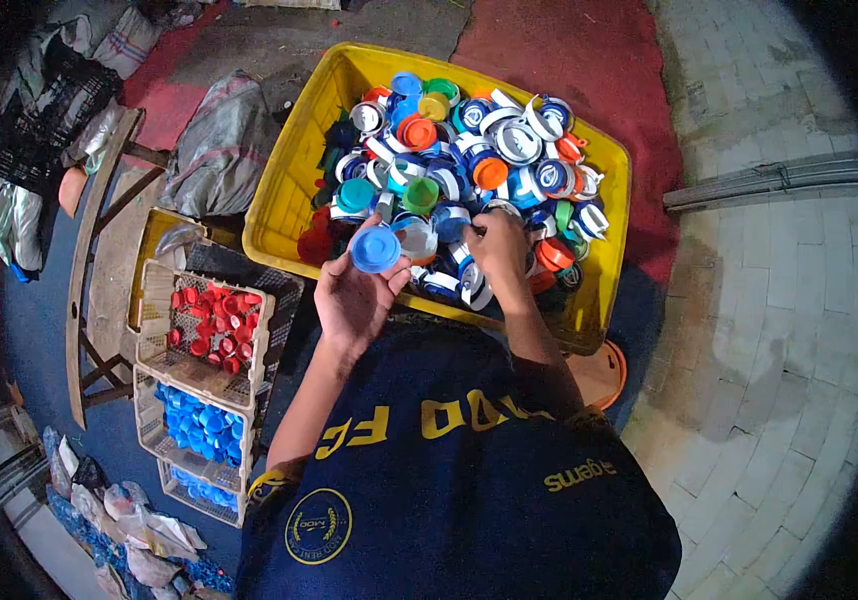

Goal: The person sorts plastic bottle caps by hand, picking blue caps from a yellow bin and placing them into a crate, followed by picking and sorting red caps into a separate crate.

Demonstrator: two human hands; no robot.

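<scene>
My left hand point(354, 300) grips a light blue plastic cap point(376, 249) by its edge, over the near rim of a yellow bin point(279, 195). Just right of that cap sits a translucent whitish cap point(416, 240). Inside the bin, the curled fingers of my right hand point(499, 248) reach into the pile, their tips beside a dark blue cap point(451, 222). What they pinch is hidden. Mixed caps and lids fill the bin, among them a green cap point(421, 194), an orange cap point(490, 173) and a white ring lid point(518, 142).
Left of me stand a crate of red caps point(211, 375), a crate of blue caps point(199, 455) and another blue-filled crate point(199, 505). Beyond them are a wooden frame point(89, 270) and a grey sack point(219, 150). Pipes point(779, 178) lie along the right.
</scene>
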